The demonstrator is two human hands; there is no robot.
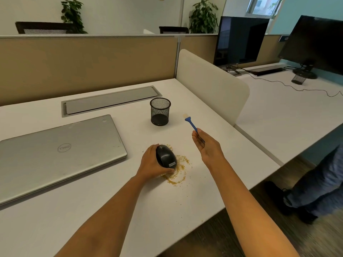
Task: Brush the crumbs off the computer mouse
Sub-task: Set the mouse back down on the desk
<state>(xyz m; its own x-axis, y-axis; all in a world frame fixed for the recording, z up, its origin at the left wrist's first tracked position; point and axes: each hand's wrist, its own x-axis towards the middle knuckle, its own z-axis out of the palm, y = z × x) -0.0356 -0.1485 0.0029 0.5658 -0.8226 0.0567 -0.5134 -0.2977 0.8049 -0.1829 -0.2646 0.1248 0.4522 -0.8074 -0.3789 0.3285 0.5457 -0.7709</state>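
A black computer mouse (165,156) lies on the white desk (92,210), tilted a little onto its side. My left hand (152,164) grips it from the left, thumb at its near end. Yellow-brown crumbs (179,175) are scattered in a ring on the desk around and to the right of the mouse. My right hand (207,146) is raised to the right of the mouse and holds a small blue-handled brush (191,123), its pale bristles pointing up and away, apart from the mouse.
A shut silver laptop (55,151) lies left of the mouse. A black mesh pen cup (160,111) stands behind it, and a grey cable hatch (111,101) further back. A white divider (213,84) borders the right. A person's legs (315,188) stand beyond the desk edge.
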